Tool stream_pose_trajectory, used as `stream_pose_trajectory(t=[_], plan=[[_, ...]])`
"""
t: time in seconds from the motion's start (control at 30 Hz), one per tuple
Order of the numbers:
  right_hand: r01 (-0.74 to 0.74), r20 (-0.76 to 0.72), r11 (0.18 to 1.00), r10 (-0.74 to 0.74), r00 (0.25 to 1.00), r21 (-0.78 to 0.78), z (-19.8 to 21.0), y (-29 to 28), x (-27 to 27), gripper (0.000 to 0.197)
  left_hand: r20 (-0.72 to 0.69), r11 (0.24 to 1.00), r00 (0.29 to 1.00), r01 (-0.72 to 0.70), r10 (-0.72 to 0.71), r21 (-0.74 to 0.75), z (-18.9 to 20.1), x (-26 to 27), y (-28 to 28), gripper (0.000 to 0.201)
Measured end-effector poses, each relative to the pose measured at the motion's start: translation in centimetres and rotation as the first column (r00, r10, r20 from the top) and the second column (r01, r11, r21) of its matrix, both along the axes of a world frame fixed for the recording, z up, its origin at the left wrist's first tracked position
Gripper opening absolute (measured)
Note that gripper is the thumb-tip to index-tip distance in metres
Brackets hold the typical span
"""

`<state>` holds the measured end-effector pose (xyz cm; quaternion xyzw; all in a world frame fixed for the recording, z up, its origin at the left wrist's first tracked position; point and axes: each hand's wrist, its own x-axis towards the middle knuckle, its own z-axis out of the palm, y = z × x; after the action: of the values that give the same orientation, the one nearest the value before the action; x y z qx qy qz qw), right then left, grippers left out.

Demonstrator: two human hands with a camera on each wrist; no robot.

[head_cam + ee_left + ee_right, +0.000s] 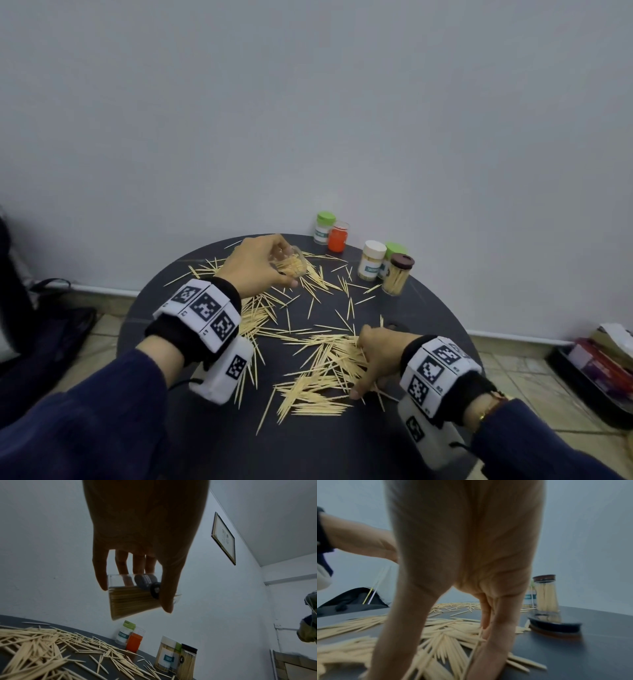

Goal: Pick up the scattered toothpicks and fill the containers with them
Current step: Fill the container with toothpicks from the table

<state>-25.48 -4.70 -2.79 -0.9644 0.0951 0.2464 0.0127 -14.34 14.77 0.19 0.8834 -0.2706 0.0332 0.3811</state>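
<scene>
Rig check from my end: I've got dark navy sleeves [85, 407] on both arms, black wrist straps [178, 329] with white blocks [202, 308] covered in black-and-white square tags, a thin black cable off each camera housing, plus a gold bracelet [486, 411] on the right wrist.

I can read "TOOTHPICK" on the label of the green-lid jar [123, 633]. The white-lid jar [166, 654] label starts "TOOTH".

framed picture [223, 538] on wall | black bag [44, 329] on floor | box [596, 370] on floor
</scene>
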Motion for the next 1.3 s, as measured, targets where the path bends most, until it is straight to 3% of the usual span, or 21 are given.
stream_pose_trajectory(t=[0.33,0.6,0.93,1.07,1.2,1.3], plan=[[-0.082,0.103,0.992,0.072,0.992,0.095,0.7,0.1,2.6,0.073,0.000,1.000,1.000,-0.016,0.016,-0.013,0.3,0.5,1.0,0.051],[-0.007,-0.110,0.998,0.000,0.994,-0.070,1.0,-2.5,0.0,0.072,-0.003,1.000,1.000,0.017,-0.017,-0.006,0.4,0.1,0.2,0.054],[-0.147,0.076,0.979,0.137,0.988,0.144,-0.6,-0.5,2.8,0.018,-0.001,1.000,1.000,0.023,-0.023,0.008,0.2,0.2,0.5,0.053],[-0.194,0.123,0.977,0.182,0.976,0.093,-0.4,1.0,4.1,0.022,0.004,1.000,1.000,0.022,-0.022,0.020,0.3,0.3,0.8,0.055],[-0.235,0.187,0.966,0.252,0.950,-0.107,0.0,1.4,4.2,0.065,0.010,0.999,1.000,0.021,-0.021,0.026,0.3,0.4,0.8,0.056],[-0.213,0.134,0.975,0.221,0.966,-0.072,-0.2,1.5,4.3,0.078,0.005,0.999,0.999,0.033,-0.033,0.029,0.2,0.5,0.6,0.057]])
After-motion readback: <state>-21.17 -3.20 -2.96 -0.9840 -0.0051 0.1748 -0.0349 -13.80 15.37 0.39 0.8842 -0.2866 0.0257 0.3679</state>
